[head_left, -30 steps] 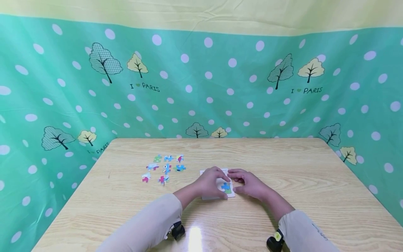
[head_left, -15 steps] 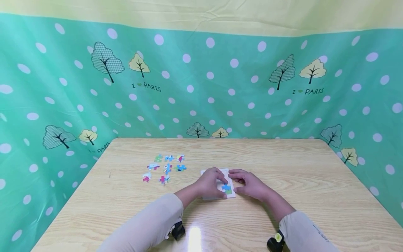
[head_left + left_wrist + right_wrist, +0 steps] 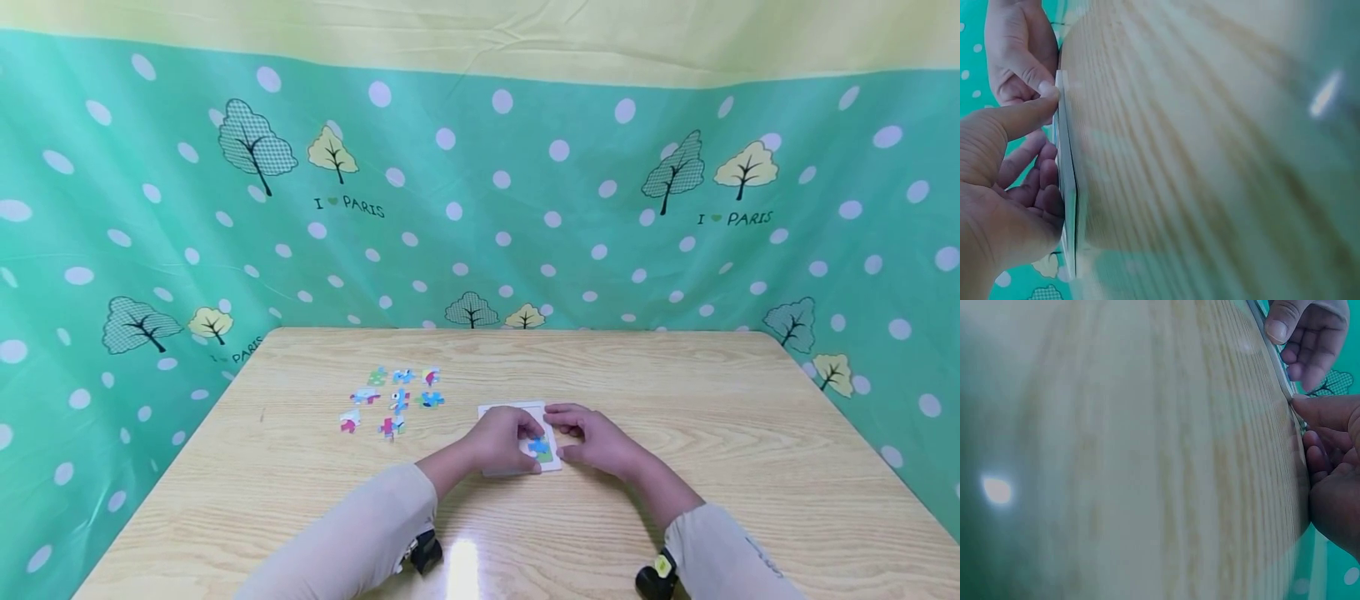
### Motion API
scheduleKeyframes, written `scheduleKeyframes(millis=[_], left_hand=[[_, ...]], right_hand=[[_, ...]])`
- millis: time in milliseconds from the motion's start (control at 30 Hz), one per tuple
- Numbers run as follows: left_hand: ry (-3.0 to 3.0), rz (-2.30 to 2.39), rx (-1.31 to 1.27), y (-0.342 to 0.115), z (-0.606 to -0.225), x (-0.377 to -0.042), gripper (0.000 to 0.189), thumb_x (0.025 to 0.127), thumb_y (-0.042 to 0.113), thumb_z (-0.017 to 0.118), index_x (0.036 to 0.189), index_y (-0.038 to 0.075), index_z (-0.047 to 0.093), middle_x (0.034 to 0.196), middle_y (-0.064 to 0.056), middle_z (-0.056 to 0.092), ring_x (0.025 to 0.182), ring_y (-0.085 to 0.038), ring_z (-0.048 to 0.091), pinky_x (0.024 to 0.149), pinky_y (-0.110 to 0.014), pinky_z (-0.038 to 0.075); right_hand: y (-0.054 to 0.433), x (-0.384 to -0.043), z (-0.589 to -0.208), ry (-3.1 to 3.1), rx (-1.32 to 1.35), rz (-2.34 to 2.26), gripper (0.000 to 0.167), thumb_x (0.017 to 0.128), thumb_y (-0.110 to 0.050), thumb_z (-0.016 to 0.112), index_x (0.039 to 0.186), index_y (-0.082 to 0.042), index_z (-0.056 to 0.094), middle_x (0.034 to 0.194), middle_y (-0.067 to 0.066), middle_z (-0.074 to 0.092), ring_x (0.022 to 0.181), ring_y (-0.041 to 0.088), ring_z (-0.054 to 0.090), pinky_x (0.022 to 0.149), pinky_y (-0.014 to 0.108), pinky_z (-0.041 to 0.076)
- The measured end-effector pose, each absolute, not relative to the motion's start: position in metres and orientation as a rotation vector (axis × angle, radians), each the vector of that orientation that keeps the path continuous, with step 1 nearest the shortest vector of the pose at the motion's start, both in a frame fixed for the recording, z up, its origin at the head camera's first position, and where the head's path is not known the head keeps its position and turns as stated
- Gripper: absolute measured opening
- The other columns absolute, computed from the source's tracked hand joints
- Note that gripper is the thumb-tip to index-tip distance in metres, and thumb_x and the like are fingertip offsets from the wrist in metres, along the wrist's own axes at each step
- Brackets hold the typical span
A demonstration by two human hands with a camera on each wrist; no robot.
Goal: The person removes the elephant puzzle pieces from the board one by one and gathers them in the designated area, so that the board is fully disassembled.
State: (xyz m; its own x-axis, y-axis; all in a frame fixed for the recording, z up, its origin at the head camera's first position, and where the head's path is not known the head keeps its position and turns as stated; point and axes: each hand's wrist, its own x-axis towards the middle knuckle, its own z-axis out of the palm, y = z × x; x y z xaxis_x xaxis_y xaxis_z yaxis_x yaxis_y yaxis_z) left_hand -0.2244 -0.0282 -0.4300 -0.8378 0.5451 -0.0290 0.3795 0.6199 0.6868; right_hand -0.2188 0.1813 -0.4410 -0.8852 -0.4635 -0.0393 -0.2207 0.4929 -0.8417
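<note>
A white puzzle tray [image 3: 512, 472] lies flat on the table in front of me, partly hidden under my left hand. In its near right corner sits a blue and green jigsaw piece [image 3: 539, 448]. My left hand [image 3: 498, 440] rests over the tray, its bent fingers just above or on the piece; contact is not clear. In the left wrist view its thumb [image 3: 1029, 117] reaches to the tray's edge. My right hand [image 3: 596, 439] touches the tray's right side with thumb and fingertips. The right wrist view shows its thumb [image 3: 1322, 411] against the edge.
Several loose jigsaw pieces [image 3: 400, 401] lie spread out on the left of the wooden table [image 3: 675, 375]. A green dotted curtain [image 3: 480, 208] hangs behind and at both sides of the table.
The blue and green piece has straightened slightly in the tray's corner. My left fingers have shifted a little and bent more. The right hand stays at the tray's right side.
</note>
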Motion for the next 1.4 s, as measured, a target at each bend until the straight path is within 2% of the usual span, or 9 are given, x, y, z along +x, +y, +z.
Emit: scheduleKeyframes(millis=[167,500,733,1000,1233,1400], left_hand=[[2.609,1.003,0.760,-0.027,-0.428,-0.225,0.058,0.068,0.016,0.090,0.118,0.001,0.066,0.089,0.008,0.063,0.082,-0.003,0.055,0.079,-0.018,0.046],[2.628,0.824,0.780,-0.025,-0.421,-0.229,0.051,0.070,0.022,0.090,0.115,0.008,0.072,0.104,0.001,0.072,0.094,-0.006,0.062,0.085,-0.019,0.047],[2.628,0.788,0.780,-0.026,-0.420,-0.230,0.047,0.070,0.025,0.089,0.112,0.009,0.073,0.107,0.000,0.072,0.099,-0.009,0.062,0.088,-0.020,0.046],[2.613,0.857,0.847,-0.035,-0.429,-0.235,0.045,0.069,0.029,0.090,0.109,0.013,0.076,0.091,0.008,0.062,0.081,-0.004,0.048,0.073,-0.020,0.041],[2.567,0.960,0.812,-0.036,-0.430,-0.236,0.040,0.070,0.021,0.090,0.106,0.014,0.076,0.096,0.010,0.068,0.089,-0.001,0.056,0.082,-0.020,0.046],[2.509,1.126,0.713,-0.037,-0.430,-0.234,0.031,0.071,0.006,0.087,0.099,0.014,0.077,0.081,0.010,0.068,0.077,-0.004,0.060,0.071,-0.020,0.050]], right_hand=[[0.181,-0.219,-0.441,2.481,-0.575,-1.341,0.050,0.086,0.004,0.069,0.134,0.004,0.055,0.147,0.016,0.043,0.123,0.030,0.049,0.103,0.044,0.041],[0.181,-0.219,-0.441,2.472,-0.601,-1.349,0.049,0.086,0.003,0.070,0.133,0.005,0.055,0.147,0.016,0.043,0.126,0.033,0.047,0.103,0.044,0.041],[0.181,-0.219,-0.441,2.473,-0.606,-1.349,0.049,0.086,0.003,0.070,0.133,0.005,0.056,0.147,0.016,0.044,0.127,0.033,0.047,0.103,0.045,0.041],[0.181,-0.219,-0.442,2.469,-0.619,-1.349,0.050,0.086,0.003,0.070,0.133,0.005,0.055,0.147,0.017,0.043,0.127,0.033,0.046,0.104,0.045,0.040],[0.182,-0.218,-0.441,2.467,-0.604,-1.348,0.049,0.086,0.004,0.069,0.133,0.005,0.055,0.147,0.017,0.043,0.128,0.034,0.045,0.104,0.046,0.040],[0.181,-0.218,-0.440,2.479,-0.581,-1.346,0.050,0.086,0.003,0.070,0.133,0.005,0.055,0.147,0.016,0.043,0.127,0.033,0.046,0.104,0.047,0.040]])
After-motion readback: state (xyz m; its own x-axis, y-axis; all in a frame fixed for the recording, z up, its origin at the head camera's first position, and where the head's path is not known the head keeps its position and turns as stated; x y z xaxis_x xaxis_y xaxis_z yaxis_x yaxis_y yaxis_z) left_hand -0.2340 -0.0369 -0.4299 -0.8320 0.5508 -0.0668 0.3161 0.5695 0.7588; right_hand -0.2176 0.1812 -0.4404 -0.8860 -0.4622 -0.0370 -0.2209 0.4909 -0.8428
